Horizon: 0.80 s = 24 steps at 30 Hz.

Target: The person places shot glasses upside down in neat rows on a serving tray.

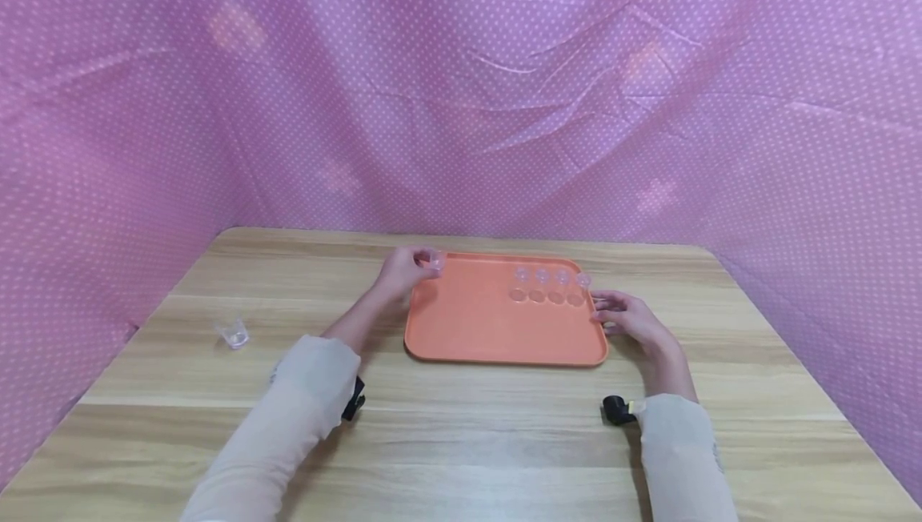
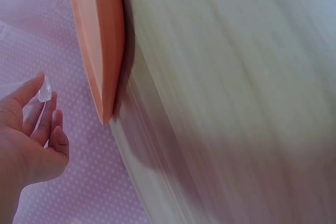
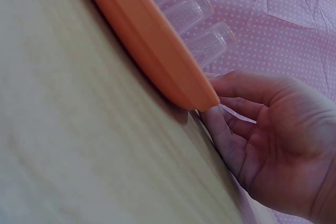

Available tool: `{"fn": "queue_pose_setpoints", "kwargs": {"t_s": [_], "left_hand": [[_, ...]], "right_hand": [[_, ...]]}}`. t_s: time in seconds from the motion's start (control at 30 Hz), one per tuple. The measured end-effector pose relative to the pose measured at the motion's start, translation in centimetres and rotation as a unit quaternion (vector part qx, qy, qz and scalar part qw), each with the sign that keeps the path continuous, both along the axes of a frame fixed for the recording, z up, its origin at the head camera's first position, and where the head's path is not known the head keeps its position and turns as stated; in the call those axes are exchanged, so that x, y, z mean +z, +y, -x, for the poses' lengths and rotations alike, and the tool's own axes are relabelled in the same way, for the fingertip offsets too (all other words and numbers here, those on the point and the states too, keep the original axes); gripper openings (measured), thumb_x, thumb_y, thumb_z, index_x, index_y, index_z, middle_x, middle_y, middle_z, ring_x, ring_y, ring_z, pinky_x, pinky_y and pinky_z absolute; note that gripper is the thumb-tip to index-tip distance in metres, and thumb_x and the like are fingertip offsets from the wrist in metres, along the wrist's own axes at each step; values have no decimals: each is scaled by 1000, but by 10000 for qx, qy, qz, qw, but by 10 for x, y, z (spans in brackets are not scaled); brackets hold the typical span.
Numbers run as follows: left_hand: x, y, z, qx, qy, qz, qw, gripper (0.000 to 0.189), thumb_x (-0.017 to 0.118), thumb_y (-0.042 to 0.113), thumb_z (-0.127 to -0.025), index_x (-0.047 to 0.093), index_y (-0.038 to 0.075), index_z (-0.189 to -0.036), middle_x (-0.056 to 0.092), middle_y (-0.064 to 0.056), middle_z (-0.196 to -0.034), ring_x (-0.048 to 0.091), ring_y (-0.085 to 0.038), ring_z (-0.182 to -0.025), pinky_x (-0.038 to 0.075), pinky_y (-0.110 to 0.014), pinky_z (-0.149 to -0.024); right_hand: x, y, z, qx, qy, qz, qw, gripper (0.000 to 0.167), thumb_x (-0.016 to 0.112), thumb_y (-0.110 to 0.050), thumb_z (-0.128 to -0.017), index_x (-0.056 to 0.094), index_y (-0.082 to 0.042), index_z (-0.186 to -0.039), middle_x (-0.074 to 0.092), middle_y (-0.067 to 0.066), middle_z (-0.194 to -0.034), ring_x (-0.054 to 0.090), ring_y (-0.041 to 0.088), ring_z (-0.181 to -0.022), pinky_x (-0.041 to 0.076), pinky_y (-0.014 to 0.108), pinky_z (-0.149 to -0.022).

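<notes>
My left hand point(image 1: 405, 272) pinches a small clear plastic cup point(image 1: 436, 261) between thumb and fingers over the back left corner of the orange tray point(image 1: 468, 330). The same cup point(image 2: 45, 90) shows at the fingertips in the left wrist view. At the tray's right side, my right hand point(image 1: 628, 319) grips the rim, its thumb and fingers about the edge point(image 3: 202, 95). Several clear cups point(image 1: 542, 285) stand in a row on the back right part of the tray, close to the right hand. How the right fingers lie behind the tray is partly hidden.
Another clear cup point(image 1: 234, 335) is on the wooden table point(image 1: 461, 442), well left of the tray and beyond the left forearm. Pink dotted cloth point(image 1: 461, 106) hangs behind the table and along both sides.
</notes>
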State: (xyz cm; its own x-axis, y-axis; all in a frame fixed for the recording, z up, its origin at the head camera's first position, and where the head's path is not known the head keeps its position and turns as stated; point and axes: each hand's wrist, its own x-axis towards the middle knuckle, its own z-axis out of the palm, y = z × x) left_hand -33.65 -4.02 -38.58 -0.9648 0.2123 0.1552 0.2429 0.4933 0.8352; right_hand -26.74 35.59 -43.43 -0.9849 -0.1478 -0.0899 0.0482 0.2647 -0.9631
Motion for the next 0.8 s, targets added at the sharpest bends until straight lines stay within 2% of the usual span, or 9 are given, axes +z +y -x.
{"fn": "queue_pose_setpoints", "kwargs": {"t_s": [0.2, 0.33, 0.57, 0.8], "left_hand": [[-1, 17, 1, -128, 230, 83, 9996, 36, 75, 7, -73, 65, -2, -106, 65, -14, -96, 57, -23, -82, 46, -29, -72], [-1, 29, -1, -201, 163, 105, 9996, 34, 75, 10, -73, 65, 0, -104, 65, -12, -94, 55, -21, -79, 45, -29, -69], [-2, 43, -4, -177, 95, 232, 9995, 28, 75, 16, -75, 67, 4, -99, 64, -7, -92, 54, -18, -78, 44, -28, -68], [-2, 49, -5, -48, 235, 271, 9993, 24, 76, 19, -74, 70, 7, -94, 64, -2, -87, 53, -15, -72, 43, -25, -61]], "right_hand": [[0, 0, 0, 34, 37, 22, 10000, 52, 53, 5, -87, 31, 13, -134, 50, 25, -111, 60, 10, -82, 51, 29, -73], [0, -1, -1, 7, 25, -11, 10000, 52, 54, 5, -87, 32, 12, -134, 50, 24, -112, 59, 10, -83, 51, 30, -74], [-2, 0, 0, -35, -14, -130, 9999, 53, 57, 1, -87, 34, 10, -134, 46, 29, -120, 57, 12, -88, 50, 30, -75], [0, 1, 1, -57, 20, -177, 9998, 53, 56, 2, -86, 34, 10, -134, 48, 26, -117, 57, 11, -86, 51, 29, -74]]}}
